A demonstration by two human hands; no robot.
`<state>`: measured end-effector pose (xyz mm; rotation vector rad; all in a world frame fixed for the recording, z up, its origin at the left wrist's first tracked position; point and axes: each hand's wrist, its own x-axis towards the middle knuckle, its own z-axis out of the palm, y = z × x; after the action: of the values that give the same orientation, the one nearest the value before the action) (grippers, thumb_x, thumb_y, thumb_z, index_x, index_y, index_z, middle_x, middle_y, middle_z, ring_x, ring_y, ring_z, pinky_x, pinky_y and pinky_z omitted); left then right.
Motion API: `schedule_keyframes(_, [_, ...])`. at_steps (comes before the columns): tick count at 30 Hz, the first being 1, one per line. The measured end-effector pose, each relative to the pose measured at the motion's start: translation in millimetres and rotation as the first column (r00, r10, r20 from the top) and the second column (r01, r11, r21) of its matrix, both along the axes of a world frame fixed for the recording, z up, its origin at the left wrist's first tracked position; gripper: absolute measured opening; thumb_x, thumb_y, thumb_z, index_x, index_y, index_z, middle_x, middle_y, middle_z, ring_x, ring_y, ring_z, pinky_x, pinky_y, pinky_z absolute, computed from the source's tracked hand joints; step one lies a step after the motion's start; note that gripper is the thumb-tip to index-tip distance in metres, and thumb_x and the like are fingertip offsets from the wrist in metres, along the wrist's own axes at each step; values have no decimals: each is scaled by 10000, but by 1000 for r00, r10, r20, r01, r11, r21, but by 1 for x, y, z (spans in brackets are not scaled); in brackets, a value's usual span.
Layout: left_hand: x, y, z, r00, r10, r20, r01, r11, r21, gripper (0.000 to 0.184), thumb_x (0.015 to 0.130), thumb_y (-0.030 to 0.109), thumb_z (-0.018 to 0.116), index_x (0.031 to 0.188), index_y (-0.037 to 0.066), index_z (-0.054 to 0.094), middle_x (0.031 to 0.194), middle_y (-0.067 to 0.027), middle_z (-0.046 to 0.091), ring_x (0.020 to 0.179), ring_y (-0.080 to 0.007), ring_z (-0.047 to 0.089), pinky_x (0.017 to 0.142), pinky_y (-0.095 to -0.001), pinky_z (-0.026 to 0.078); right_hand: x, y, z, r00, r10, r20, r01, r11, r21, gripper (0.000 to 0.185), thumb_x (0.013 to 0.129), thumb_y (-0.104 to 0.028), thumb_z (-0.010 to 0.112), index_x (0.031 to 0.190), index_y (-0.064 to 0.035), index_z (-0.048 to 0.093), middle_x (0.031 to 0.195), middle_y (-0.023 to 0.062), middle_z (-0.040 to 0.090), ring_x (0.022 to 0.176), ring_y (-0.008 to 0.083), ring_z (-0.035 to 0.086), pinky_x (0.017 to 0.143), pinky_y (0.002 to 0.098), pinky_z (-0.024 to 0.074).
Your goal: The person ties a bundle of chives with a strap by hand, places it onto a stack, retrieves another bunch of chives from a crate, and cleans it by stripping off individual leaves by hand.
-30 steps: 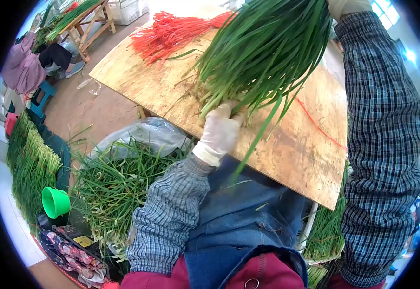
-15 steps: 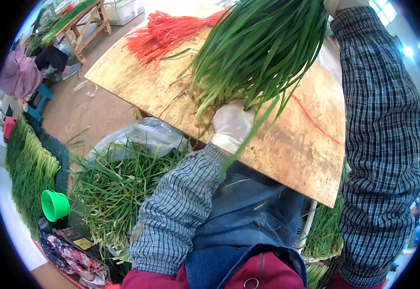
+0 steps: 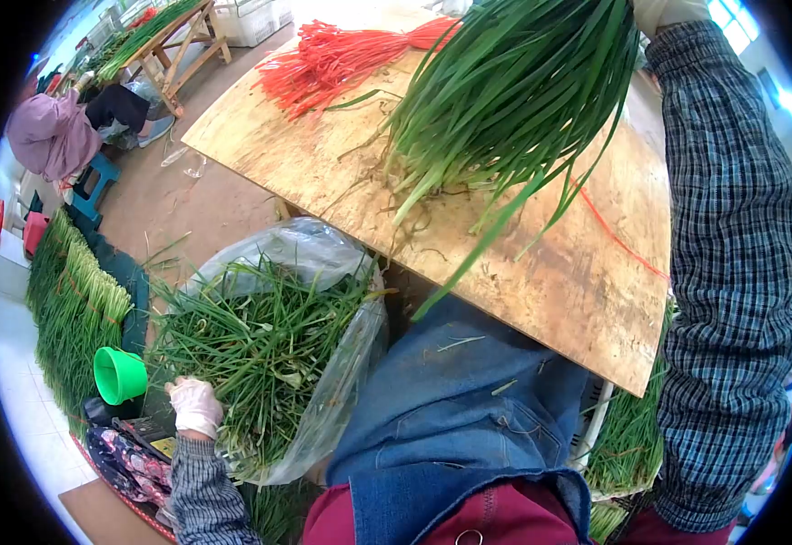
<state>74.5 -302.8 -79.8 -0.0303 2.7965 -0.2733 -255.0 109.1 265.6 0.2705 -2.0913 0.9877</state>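
The bunch of long, flat, dark-green leaves with pale stem ends (image 3: 514, 100) lies over the far part of the pale plywood bench (image 3: 587, 300). The white-gloved right hand (image 3: 667, 13), partly cut off by the upper edge of the view, appears to be grasping its leafy upper end, though the fingers are hidden. The white-gloved left hand (image 3: 195, 407) is away from the bunch, at the near left edge of the heap of loose green leaves and pale stalks (image 3: 269, 327) in a clear plastic bag (image 3: 351, 372), near the bright green plastic bucket (image 3: 120, 376). Its fingers look loosely curled (whether anything is pinched in them I cannot tell).

The step in hand seems to be keeping the bunch gathered with one hand while the other works apart at the heap. Any further handling of the stem ends would call for the left hand back over the bench, with the right keeping its grip.

The bunch's long axis slants across the bench: the pale ends point to the lower left, the leafy end to the upper right. One stray leaf droops from it past the near edge of the wood.
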Motion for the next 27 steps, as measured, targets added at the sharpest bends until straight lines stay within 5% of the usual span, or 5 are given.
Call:
schedule_keyframes(7, [-115, 200, 70, 849, -11, -529, 501, 337, 797, 212, 797, 23, 532, 981, 19, 638, 930, -157, 630, 848, -297, 608, 754, -363, 486, -6, 7, -2, 994, 76, 75, -67, 992, -108, 139, 768, -138, 605, 832, -22, 647, 796, 109, 650, 727, 200, 635, 720, 291, 507])
schedule_keyframes(13, [-246, 263, 42, 884, 220, -412, 227, 568, 791, 160, 767, 116, 488, 806, 0, 592, 786, -193, 615, 716, -377, 601, 654, -425, 496, -20, 27, 5, 977, 162, 138, -128, 966, -227, 145, 776, -139, 609, 847, -18, 644, 810, 106, 651, 735, 197, 635, 727, 289, 509])
schedule_keyframes(19, [-277, 274, 42, 778, 398, -486, 450, 187, 873, 388, 757, 185, 543, 1102, 8, 550, 953, -205, 616, 880, -375, 583, 811, -406, 460, -28, 32, 5, 965, 207, 160, -153, 943, -297, 151, 784, -141, 612, 862, -15, 641, 824, 103, 652, 743, 193, 635, 735, 286, 511])
schedule_keyframes(24, [-283, 286, 34, 750, 231, -619, 474, 465, 748, 422, 798, 243, 597, 1135, -4, 542, 954, -189, 623, 867, -321, 599, 734, -384, 471, -36, 36, 13, 950, 245, 193, -168, 923, -345, 157, 790, -142, 615, 875, -12, 639, 836, 100, 654, 749, 191, 634, 742, 283, 513])
schedule_keyframes(27, [-265, 254, 60, 987, 150, -59, 119, -425, 897, 358, 809, 216, 608, 1090, -4, 575, 908, -165, 635, 831, -264, 608, 676, -348, 469, -54, 63, 38, 895, 326, 304, -203, 906, -373, 161, 794, -143, 617, 882, -10, 638, 843, 99, 654, 753, 189, 634, 746, 282, 514])
